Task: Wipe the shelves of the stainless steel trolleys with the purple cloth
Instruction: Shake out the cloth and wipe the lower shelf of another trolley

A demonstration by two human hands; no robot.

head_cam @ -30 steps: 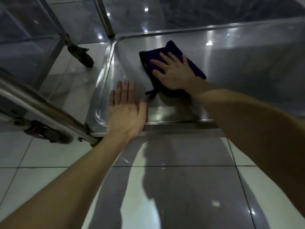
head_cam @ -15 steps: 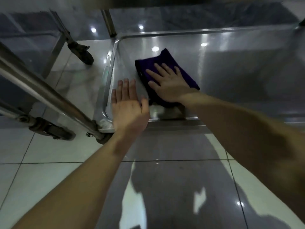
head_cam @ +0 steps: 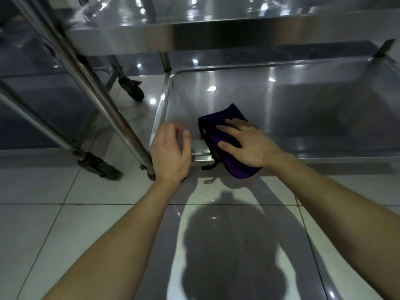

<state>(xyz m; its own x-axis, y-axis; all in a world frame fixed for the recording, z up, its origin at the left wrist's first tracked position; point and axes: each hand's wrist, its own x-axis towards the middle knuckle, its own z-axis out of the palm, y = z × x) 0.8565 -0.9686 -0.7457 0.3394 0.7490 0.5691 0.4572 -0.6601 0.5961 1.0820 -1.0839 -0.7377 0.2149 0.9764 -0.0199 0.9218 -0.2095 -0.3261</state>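
Head view, looking down at the lowest shelf (head_cam: 281, 105) of a stainless steel trolley, which fills the middle and right of the frame. I see the purple cloth (head_cam: 212, 135) in the center, folded, at the shelf's near left corner. Its lower end hangs past the front rim above the tiled floor (head_cam: 86, 213).

My right hand (head_cam: 249, 146) lies flat on the cloth with the fingers spread, pressing and not gripping. My left hand (head_cam: 171, 152), center left, hovers over the shelf's corner. It is loosely curled and blurred, and appears to hold nothing.

An upper shelf (head_cam: 216, 33) runs across the top of the frame. A second trolley's leg (head_cam: 86, 83) slants down the left.

I judge the wiping to be midway: the cloth is working this corner, with a wide stretch of shelf to the right. The steel shines evenly everywhere, so I cannot tell which shelves are already wiped.
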